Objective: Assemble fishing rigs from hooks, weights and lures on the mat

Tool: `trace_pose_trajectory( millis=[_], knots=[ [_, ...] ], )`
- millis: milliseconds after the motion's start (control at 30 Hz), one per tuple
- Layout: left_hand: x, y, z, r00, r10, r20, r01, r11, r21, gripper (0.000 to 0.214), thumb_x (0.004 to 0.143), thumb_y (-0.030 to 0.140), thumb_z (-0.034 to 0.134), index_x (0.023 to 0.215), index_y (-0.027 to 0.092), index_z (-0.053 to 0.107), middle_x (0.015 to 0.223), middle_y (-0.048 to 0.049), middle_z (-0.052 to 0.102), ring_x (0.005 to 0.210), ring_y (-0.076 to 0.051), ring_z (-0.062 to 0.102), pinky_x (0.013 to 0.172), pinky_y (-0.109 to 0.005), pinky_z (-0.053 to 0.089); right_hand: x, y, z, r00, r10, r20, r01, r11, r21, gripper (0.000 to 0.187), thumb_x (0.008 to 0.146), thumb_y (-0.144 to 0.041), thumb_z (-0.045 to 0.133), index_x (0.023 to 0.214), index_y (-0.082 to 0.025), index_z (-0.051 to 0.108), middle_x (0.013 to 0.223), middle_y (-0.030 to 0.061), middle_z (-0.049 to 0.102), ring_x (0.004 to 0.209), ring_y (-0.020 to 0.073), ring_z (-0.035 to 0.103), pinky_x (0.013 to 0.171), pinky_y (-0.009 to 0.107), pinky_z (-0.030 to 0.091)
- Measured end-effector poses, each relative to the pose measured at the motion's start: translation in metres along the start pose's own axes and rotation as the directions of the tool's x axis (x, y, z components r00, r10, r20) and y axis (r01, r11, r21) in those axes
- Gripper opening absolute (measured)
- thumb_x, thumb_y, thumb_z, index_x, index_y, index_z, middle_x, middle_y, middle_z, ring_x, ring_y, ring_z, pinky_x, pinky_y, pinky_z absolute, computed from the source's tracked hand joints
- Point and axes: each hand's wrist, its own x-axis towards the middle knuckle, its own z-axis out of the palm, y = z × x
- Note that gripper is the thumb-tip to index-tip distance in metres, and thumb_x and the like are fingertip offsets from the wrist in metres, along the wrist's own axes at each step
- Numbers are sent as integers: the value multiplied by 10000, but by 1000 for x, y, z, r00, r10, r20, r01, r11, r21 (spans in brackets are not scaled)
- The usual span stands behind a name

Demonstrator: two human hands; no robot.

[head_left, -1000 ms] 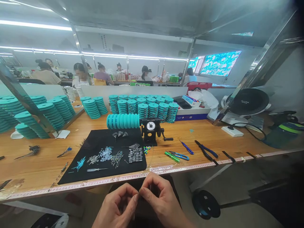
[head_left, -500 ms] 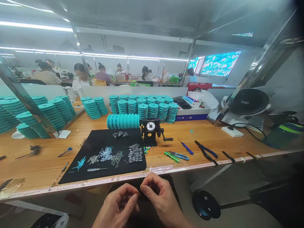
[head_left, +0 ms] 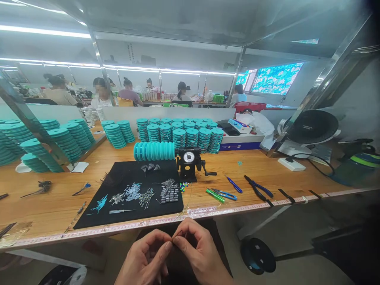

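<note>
Head cam: left hand (head_left: 150, 253) and right hand (head_left: 200, 249) meet at the fingertips just in front of the bench (head_left: 234, 164), both pinched narrow; honestly can't tell what's between them, if anything. Black mat (head_left: 123, 174) lies just past them, little parts piled on it. Crank machine (head_left: 187, 160) with teal spools (head_left: 154, 151) stands by its far right corner.

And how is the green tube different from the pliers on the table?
The green tube is bright green; the pliers are dark, black and blue. The tube is one straight piece, while the pliers have two spread handles. The pliers look longer than the tube. Both lie on the wooden table.
</note>
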Motion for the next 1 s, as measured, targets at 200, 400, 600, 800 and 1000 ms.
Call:
trace_pose_trajectory(
  millis=[200, 400, 600, 800, 1000],
  knots=[
    [-3, 7, -1, 998, -40, -44, 40, 999, 3, 488, 795, 658, 576, 830, 171, 584, 418, 43, 556, 322, -71, 424, 374, -160, 283, -5, 3, 3, 998, -60, -26, 57, 993, -107, 213, 895, -307, 628, 727, -175, 628, 760, 28, 620, 748, 177, 572, 685, 272, 413],
    [-3, 3, -1, 994, 98, -52, -103, 989, -109, 417, 805, 596, 615, 782, 180, 595, 520, 43, 558, 424, -87, 485, 426, -167, 372, -7, -3, 0, 989, 114, 97, -125, 986, 111, 215, 863, -341, 660, 743, -169, 612, 743, 1, 570, 728, 150, 518, 692, 261, 386],
    [-1, -9, -7, 895, 430, -119, -389, 883, 262, 314, 857, 455, 610, 668, 216, 687, 609, -12, 630, 546, -140, 530, 549, -214, 417, -2, 5, 6, 836, 350, 422, -547, 580, 604, 346, 708, -429, 785, 764, -190, 541, 523, -105, 348, 439, 60, 213, 452, 221, 177],
    [4, -11, -18, 835, 508, -211, -452, 852, 263, 286, 859, 444, 620, 688, 228, 696, 613, -13, 651, 543, -158, 575, 566, -223, 444, 25, -4, 12, 893, 252, 374, -397, 831, 389, 310, 819, -465, 684, 845, -179, 570, 593, -71, 424, 495, 80, 307, 496, 222, 249],
    [11, -6, -52, 757, 526, -389, -437, 849, 297, 202, 806, 409, 695, 718, 228, 705, 807, -54, 696, 803, -222, 643, 765, -250, 486, 87, -2, 26, 997, -1, 78, 58, 672, -738, 64, 922, -177, 563, 933, -200, 622, 882, 23, 629, 843, 182, 567, 750, 286, 400]
  ],
)
